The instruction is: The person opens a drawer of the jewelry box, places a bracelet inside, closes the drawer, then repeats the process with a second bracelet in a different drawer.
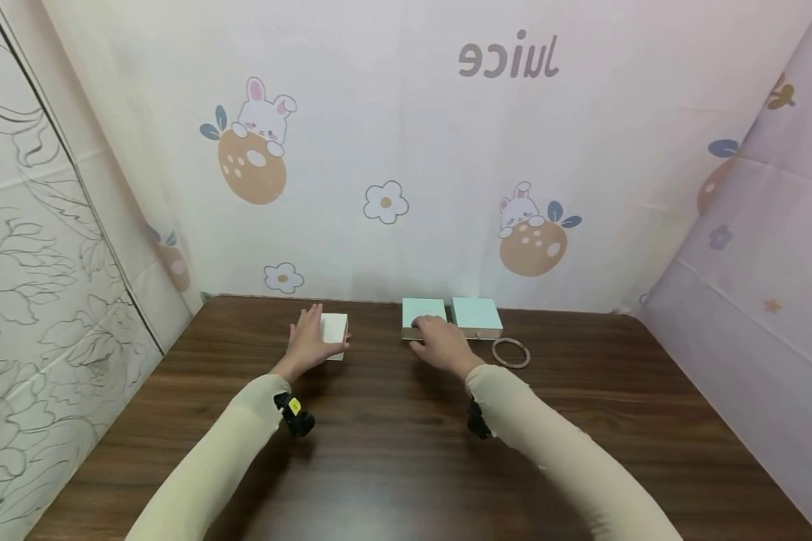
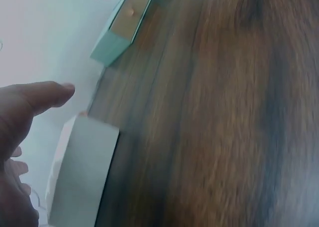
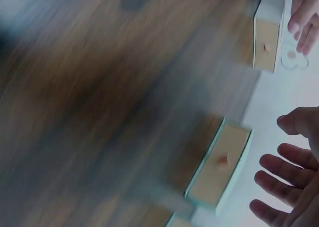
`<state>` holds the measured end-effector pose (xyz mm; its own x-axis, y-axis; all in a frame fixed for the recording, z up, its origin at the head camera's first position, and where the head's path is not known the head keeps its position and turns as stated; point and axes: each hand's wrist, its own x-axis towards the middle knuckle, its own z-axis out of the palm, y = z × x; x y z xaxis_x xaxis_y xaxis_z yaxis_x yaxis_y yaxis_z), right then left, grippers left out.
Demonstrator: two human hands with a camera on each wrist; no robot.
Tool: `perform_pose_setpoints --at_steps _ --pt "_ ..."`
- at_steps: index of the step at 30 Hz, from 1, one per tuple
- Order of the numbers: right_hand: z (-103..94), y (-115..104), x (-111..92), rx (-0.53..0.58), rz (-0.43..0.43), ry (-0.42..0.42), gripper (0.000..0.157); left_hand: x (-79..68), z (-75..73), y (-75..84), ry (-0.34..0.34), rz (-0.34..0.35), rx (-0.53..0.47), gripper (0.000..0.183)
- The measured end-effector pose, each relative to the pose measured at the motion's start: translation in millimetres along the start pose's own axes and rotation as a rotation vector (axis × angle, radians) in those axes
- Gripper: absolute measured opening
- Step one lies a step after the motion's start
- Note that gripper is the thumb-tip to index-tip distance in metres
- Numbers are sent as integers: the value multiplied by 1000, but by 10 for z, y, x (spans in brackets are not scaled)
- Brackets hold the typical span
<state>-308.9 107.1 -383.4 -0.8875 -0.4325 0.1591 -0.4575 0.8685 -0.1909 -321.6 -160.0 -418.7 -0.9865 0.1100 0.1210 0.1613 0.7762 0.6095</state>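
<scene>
Loosely, the left hand (image 1: pixel 307 338) reaches over the far part of the table with its grip wide, thumb and fingers spread around the white box (image 1: pixel 334 327). In the left wrist view the thumb stands clear of the box, and whether the other fingers touch it I cannot tell. The white box sits on the table, its beige drawer front with a small knob facing right, toward the two green boxes.

Likewise, the right hand (image 1: pixel 441 343) has a wide grip that holds nothing, fingers apart and slightly bent, just in front of and partly over the left green box (image 1: pixel 422 306). The right green box (image 1: pixel 477 312) is close beside that one, a narrow gap between them. Both have beige drawer fronts turned toward the person.

A pinkish ring (image 1: pixel 512 366) lies flat near the front right corner of the right green box. Pale sleeves (image 1: pixel 219 451) cover both forearms, with a black device (image 1: pixel 296 417) at the left wrist.

All of this rests on or above a dark wood-grain table (image 1: pixel 392 458). Behind it hangs a pale curtain (image 1: pixel 386 113) printed with rabbits on oranges, outlined flowers and a mirrored "Juice".
</scene>
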Motion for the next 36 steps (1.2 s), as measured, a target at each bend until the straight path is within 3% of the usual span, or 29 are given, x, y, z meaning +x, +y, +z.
perform_pose_setpoints --at_steps 12,25,32,36 --pt "351 -461 308 27 -32 -80 42 -21 -56 -258 -39 -93 -88 110" --pt "647 -725 564 62 52 -144 51 -31 -91 -449 -116 -139 -212 100" --pt "711 -783 633 63 44 -135 47 -47 -100 -416 -101 -68 -239 83" --pt "731 -807 662 53 26 -136 46 -56 -103 -418 -74 -70 -241 79"
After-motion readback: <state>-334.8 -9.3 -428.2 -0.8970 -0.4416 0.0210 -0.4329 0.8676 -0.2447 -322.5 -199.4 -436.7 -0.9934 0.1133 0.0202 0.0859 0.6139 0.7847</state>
